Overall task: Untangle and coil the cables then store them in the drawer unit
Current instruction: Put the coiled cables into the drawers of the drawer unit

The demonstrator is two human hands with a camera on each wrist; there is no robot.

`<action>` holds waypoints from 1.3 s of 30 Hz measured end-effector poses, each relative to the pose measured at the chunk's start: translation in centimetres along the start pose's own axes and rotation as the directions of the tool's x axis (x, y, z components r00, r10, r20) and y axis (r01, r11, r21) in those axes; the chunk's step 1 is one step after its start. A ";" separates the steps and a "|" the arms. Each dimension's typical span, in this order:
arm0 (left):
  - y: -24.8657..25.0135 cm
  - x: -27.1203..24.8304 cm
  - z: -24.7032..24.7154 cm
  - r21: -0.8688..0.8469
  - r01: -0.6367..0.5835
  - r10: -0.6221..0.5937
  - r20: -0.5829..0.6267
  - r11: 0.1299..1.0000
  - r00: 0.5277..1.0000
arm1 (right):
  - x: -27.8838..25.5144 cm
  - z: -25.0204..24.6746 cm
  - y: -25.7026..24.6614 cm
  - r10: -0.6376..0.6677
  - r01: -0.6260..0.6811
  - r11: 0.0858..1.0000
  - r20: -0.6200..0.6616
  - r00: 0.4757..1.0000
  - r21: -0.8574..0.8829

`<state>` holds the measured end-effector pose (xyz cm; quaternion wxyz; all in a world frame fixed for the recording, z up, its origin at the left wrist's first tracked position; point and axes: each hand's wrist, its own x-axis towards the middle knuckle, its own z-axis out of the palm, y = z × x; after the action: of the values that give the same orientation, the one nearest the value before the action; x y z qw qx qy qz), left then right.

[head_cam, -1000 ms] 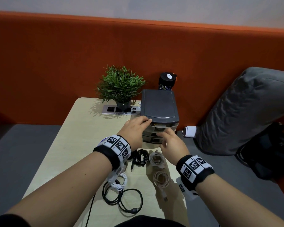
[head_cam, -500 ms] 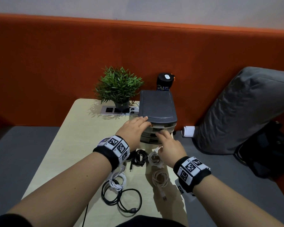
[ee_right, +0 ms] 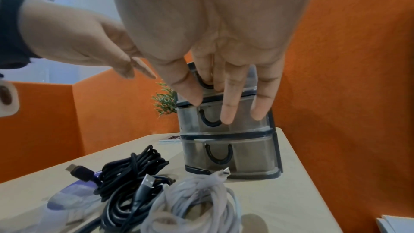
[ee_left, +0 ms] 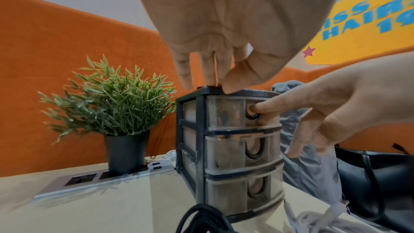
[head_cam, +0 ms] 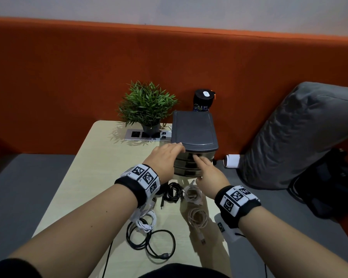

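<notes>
drawer unit (head_cam: 194, 135), 3 tiers, dark frame w/ clear drawers, sits at far right of the table (head_cam: 100, 157), just beside the potted plant (head_cam: 147, 105) and the power strip (head_cam: 147, 135). all 3 drawers look pushed in.

left hand (head_cam: 165, 157): fingers straight, tips resting on the front left edge of the unit's top; thumb tip on that rim too (left wrist view). flat press, nothing grasped.

right hand (head_cam: 208, 175): index finger (ee_left: 266, 108) reaches to the top drawer handle (ee_left: 252, 115), tip on or hooked into the dark loop; can't tell which, view too skewed. other fingers hang straight and spread in front of the middle drawer (ee_right: 224, 118), holding nothing.

cables lie on the table in front of the unit, none in a hand:
- black coil (head_cam: 173, 191), bundled, nearest the unit, left side.
- white coil (head_cam: 192, 194), bundled, just right of the black one, near the unit's base.
- beige coil (head_cam: 197, 217), nearer the person, plug end trailing toward the table's near edge.
- white loose cable (head_cam: 147, 220) under the left wrist, overlapping a black loose cable (head_cam: 159, 243) spread in wide loops.

behind the unit: dark cylindrical can (head_cam: 203, 100) against the orange backrest (head_cam: 68, 77). grey cushion (head_cam: 301, 135) on the seat to the right, black bag (head_cam: 329, 183) beside it.
</notes>
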<state>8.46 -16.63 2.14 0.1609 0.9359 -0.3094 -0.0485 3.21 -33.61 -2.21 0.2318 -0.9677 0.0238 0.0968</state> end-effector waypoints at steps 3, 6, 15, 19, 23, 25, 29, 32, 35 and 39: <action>-0.3 -0.1 0.3 0.018 -0.008 0.007 0.040 1.000 0.999 | 0.3 0.2 0.3 -0.043 0.043 0.999 -0.070 0.997 -0.007; -0.4 -0.3 0.5 0.020 -0.012 0.011 0.046 1.000 0.999 | 0.1 1.0 0.5 -0.042 0.039 0.998 -0.073 0.996 -0.039; -0.3 -0.9 0.0 -0.001 0.008 -0.008 0.106 1.000 0.994 | 0.9 2.6 0.1 0.146 -0.132 0.978 0.085 0.986 -0.160; -0.2 -0.9 -0.7 -0.039 0.025 -0.019 0.134 0.999 0.991 | 0.6 2.8 -0.3 0.141 -0.132 0.976 0.042 0.989 -0.174; -0.2 -0.7 -0.8 -0.079 0.048 -0.036 0.148 0.996 0.988 | -0.8 2.9 -0.5 0.102 -0.086 0.975 0.066 0.993 -0.207; -0.3 -0.7 -0.7 -0.093 0.050 -0.035 0.148 0.994 0.988 | -2.0 3.0 -0.6 0.070 -0.053 0.975 0.073 0.995 -0.216; -0.7 -0.5 -0.5 -0.109 0.054 -0.039 0.138 0.993 0.990 | -5.1 3.5 -0.2 0.028 -0.013 0.976 0.066 0.997 -0.219; -0.8 -0.4 -0.5 -0.155 0.038 -0.017 0.134 0.987 0.991 | -7.4 4.3 0.1 -0.009 0.025 0.972 0.073 0.997 -0.232; -1.3 -0.3 -0.5 -0.186 0.050 -0.027 0.121 0.981 0.992 | -8.4 4.5 0.2 -0.011 0.028 0.975 0.079 0.997 -0.219; -3.2 -1.2 -0.3 -0.198 0.007 -0.018 -0.052 0.980 0.998 | -8.0 4.2 -0.1 -0.076 0.094 0.963 0.083 0.994 -0.251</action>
<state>9.33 -13.43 1.37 0.2612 0.9182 -0.2926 -0.0551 -5.36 -31.57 -4.28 0.1101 -0.9854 -0.0388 0.1239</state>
